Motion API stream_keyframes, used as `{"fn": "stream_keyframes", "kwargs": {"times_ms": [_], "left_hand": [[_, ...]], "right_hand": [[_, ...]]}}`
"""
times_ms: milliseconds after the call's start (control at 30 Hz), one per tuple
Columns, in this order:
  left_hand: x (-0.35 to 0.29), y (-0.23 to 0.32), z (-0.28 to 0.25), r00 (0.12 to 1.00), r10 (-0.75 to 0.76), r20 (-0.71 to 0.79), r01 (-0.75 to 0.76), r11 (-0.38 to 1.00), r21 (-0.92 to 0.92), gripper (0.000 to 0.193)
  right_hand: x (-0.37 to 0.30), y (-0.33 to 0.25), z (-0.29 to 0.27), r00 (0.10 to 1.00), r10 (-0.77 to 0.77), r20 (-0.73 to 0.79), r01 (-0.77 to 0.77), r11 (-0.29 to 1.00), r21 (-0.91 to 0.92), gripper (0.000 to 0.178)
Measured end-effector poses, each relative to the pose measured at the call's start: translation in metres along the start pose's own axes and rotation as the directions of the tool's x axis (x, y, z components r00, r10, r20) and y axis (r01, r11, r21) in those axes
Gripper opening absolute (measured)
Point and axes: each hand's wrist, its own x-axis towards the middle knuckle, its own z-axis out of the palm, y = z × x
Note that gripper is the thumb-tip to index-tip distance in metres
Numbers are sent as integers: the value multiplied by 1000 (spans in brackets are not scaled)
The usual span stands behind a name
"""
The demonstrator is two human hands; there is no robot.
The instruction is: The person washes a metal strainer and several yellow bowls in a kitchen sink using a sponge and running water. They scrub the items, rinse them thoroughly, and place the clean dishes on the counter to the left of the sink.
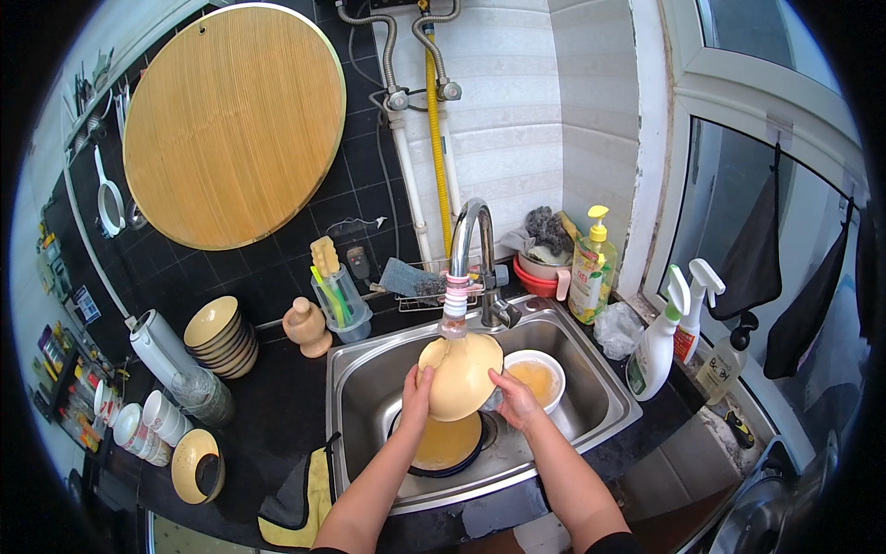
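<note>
On the black table (pixel 265 420) at left, stacked cream bowls (pixel 220 337), a yellow-and-grey cloth (pixel 317 494), left hand (pixel 418 399) and right hand (pixel 518 399) clamped on opposite sides of a single cream bowl (pixel 460 379), beneath the faucet (pixel 486 242), over the sink (pixel 587 406), a white bowl (pixel 558 380) inside at right.

My left hand (pixel 418 395) and right hand (pixel 520 403) hold a pale-yellow bowl (pixel 461 388) — under the faucet (pixel 474 207); below my fingers sits a dark-rimmed bowl (pixel 441 474); right of them, a white bowl (pixel 557 371) — both in the sink (pixel 585 402).
</note>
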Motion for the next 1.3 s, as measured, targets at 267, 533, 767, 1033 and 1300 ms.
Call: {"fn": "stream_keyframes", "kwargs": {"times_ms": [267, 533, 767, 1033, 1300], "left_hand": [[0, -8, -13, 837, -535, -114, 400, 741, -540, 51], [6, -36, -22, 887, -449, -106, 258, 673, -694, 31], [2, -26, -18, 842, -497, -210, 232, 684, -691, 28], [-4, -39, -17, 927, -345, -147, 209, 802, -559, 29], [-14, -34, -2, 990, -128, 52, 137, 851, -507, 28]], "right_hand": [[14, 18, -33, 995, 71, 69, -72, 997, 10, 46], [2, 12, -5, 997, 0, 78, 29, 926, -377, 56], [14, 17, -16, 965, -252, -76, 164, 802, -574, 37], [18, 14, -21, 876, -318, -363, 35, 792, -610, 37], [20, 7, -36, 750, -287, -596, 184, 956, -229, 40]]}}
